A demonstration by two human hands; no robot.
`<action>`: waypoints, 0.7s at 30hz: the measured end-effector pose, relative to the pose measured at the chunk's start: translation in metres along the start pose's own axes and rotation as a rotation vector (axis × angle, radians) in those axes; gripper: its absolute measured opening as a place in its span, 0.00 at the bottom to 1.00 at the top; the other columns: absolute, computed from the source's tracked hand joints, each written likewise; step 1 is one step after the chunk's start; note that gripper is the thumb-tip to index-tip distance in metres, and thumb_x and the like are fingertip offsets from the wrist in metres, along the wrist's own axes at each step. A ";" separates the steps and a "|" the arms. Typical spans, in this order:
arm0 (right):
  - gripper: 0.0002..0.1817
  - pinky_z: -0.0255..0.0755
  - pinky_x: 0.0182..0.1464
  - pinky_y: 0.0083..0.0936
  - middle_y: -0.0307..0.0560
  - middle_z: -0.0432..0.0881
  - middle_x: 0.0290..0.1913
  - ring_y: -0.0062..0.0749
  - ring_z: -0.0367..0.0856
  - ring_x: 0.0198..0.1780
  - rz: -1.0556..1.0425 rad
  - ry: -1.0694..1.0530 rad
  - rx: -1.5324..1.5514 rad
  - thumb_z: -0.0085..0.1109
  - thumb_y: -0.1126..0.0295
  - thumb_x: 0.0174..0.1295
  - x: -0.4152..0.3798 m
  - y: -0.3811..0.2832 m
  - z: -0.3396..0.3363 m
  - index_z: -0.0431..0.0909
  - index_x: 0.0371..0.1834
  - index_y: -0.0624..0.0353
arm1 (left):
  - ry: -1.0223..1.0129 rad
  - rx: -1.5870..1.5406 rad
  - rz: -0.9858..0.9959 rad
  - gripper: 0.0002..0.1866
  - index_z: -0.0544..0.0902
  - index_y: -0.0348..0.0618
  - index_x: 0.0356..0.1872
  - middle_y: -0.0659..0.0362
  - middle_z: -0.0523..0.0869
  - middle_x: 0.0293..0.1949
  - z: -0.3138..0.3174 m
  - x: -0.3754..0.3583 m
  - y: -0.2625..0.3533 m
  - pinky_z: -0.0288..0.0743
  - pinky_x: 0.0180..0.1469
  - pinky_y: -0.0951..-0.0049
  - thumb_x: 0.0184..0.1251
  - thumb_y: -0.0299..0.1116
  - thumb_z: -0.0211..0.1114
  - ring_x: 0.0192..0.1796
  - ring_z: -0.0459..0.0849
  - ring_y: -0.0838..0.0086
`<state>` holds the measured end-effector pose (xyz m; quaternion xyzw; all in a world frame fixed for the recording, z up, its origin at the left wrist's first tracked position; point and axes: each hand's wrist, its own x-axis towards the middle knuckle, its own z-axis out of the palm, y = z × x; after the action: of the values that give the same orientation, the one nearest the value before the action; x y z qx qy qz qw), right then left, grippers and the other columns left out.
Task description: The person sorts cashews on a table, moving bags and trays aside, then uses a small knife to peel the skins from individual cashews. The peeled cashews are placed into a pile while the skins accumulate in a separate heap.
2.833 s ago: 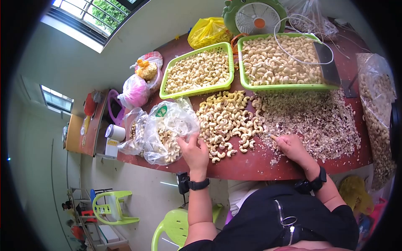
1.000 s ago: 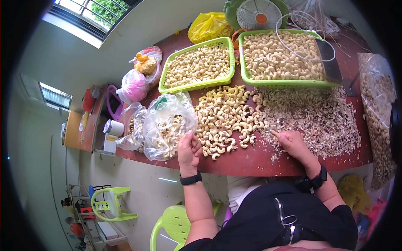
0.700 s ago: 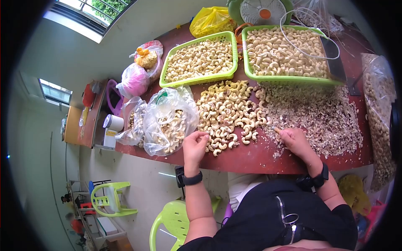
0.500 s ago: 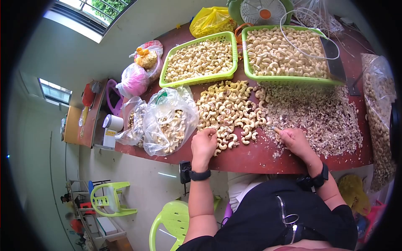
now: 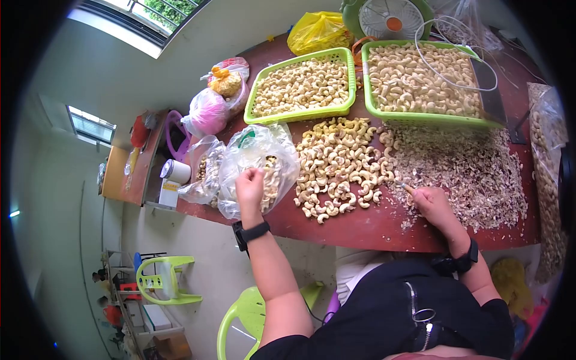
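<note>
My left hand (image 5: 249,191) is over the clear plastic bag of cashews (image 5: 273,180), its fingers pinched together; whatever they may hold is hidden. A small knife (image 5: 407,188) with a light handle is gripped in my right hand (image 5: 433,204). Its short blade points left, toward the edge of the loose cashew pile (image 5: 336,162). These cashews are pale and curved, some with reddish skin on them. Under and beyond my right hand spreads a heap of flaky skin scraps (image 5: 468,174).
Two green baskets of cashews, the left one (image 5: 300,119) and the right one (image 5: 432,119), stand behind the pile. A fan (image 5: 393,24), a yellow bag (image 5: 318,33) and a white cable (image 5: 459,88) are at the back. A large cashew sack (image 5: 546,180) stands right.
My left hand has moved left, from the front of the cashew pile to over the plastic bag. My right hand still grips the knife in about the same place. The view has shifted slightly.
</note>
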<state>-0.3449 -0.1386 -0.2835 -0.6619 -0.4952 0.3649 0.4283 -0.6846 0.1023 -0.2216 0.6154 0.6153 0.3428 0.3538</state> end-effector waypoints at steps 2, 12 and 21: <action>0.23 0.57 0.19 0.24 0.39 0.64 0.11 0.22 0.61 0.15 0.037 0.017 0.035 0.45 0.57 0.61 0.000 0.002 0.001 0.69 0.15 0.64 | -0.011 -0.125 -0.070 0.09 0.76 0.39 0.28 0.66 0.74 0.18 -0.012 0.011 0.003 0.65 0.23 0.82 0.60 0.34 0.57 0.21 0.72 0.82; 0.22 0.57 0.18 0.21 0.36 0.65 0.11 0.19 0.62 0.14 0.067 -0.009 0.032 0.43 0.59 0.62 0.000 -0.004 -0.003 0.68 0.15 0.62 | -0.006 -1.254 -0.257 0.14 0.70 0.35 0.40 0.48 0.73 0.37 -0.012 -0.011 -0.003 0.70 0.44 0.66 0.65 0.37 0.47 0.41 0.73 0.62; 0.23 0.56 0.17 0.19 0.34 0.65 0.10 0.17 0.62 0.13 0.091 0.027 0.086 0.43 0.57 0.62 0.003 0.008 0.001 0.69 0.14 0.60 | 0.199 -1.359 0.099 0.15 0.68 0.36 0.45 0.53 0.71 0.34 -0.108 0.040 0.022 0.68 0.40 0.67 0.63 0.36 0.51 0.35 0.69 0.69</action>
<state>-0.3428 -0.1362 -0.2913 -0.6695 -0.4427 0.3959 0.4462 -0.7657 0.1434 -0.1481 0.2500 0.2642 0.7233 0.5870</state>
